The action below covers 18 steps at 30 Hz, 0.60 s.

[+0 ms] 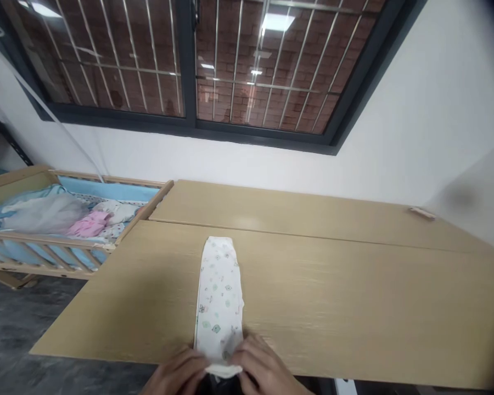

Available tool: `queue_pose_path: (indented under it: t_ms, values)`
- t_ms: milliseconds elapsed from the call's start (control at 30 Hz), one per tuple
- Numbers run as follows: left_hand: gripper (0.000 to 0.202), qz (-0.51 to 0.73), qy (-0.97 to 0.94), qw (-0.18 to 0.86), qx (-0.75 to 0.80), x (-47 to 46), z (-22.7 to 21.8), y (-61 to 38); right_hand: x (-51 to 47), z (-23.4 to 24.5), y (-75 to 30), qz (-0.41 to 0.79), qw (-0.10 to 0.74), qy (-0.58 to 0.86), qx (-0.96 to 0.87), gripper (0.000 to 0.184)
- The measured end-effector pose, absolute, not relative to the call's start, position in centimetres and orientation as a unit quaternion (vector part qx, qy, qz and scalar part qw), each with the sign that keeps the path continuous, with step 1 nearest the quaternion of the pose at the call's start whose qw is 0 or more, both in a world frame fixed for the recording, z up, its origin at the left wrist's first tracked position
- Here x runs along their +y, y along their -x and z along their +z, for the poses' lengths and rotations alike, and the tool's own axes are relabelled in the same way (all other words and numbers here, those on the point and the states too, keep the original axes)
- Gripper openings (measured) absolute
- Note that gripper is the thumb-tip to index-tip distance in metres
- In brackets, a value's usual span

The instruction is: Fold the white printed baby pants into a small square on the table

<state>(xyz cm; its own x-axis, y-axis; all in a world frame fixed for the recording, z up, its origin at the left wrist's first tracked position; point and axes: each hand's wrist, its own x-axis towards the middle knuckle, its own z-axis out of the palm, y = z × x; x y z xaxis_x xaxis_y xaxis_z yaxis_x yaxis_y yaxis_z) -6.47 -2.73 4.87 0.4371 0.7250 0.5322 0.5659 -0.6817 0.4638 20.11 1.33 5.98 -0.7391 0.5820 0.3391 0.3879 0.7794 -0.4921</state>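
A narrow white baby garment (219, 296) with small green prints lies folded lengthwise on the wooden table (333, 296), running from the near edge toward the middle. My left hand (177, 376) and my right hand (263, 370) sit side by side at the garment's near end by the table's front edge. Both have fingers curled onto the cloth and pinch its end. The lower parts of both hands are cut off by the frame.
A wooden crib (61, 241) with blue lining and pink and white clothes stands to the left of the table. A white wall and a barred window (189, 60) lie behind. A small flat object (423, 213) rests at the far right of the table.
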Motion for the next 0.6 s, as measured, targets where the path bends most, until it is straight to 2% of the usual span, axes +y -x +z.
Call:
queue_pose_path:
  t_ms: [100,167,267,400,600]
  values:
    - [0.021,0.388,-0.796,0.181,0.428,-1.0,7.2,6.4,3.2,10.2,-20.0,0.302,0.266,0.316,-0.859,0.025]
    - [0.02,0.427,-0.769,0.177,0.442,1.7,8.5,6.8,5.7,12.4,-19.6,0.335,0.292,0.314,-0.839,0.02]
    - [0.019,0.456,-0.736,0.149,0.478,7.6,9.8,7.4,11.3,13.3,-18.5,0.324,0.334,0.316,-0.827,0.017]
    - [0.024,0.386,-0.718,0.14,0.562,16.6,10.0,7.6,20.1,11.2,-16.2,0.278,0.389,0.381,-0.791,0.017]
    - [0.022,0.339,-0.709,0.139,0.603,24.4,7.2,6.8,28.6,5.8,-13.4,0.287,0.324,0.485,-0.76,0.016]
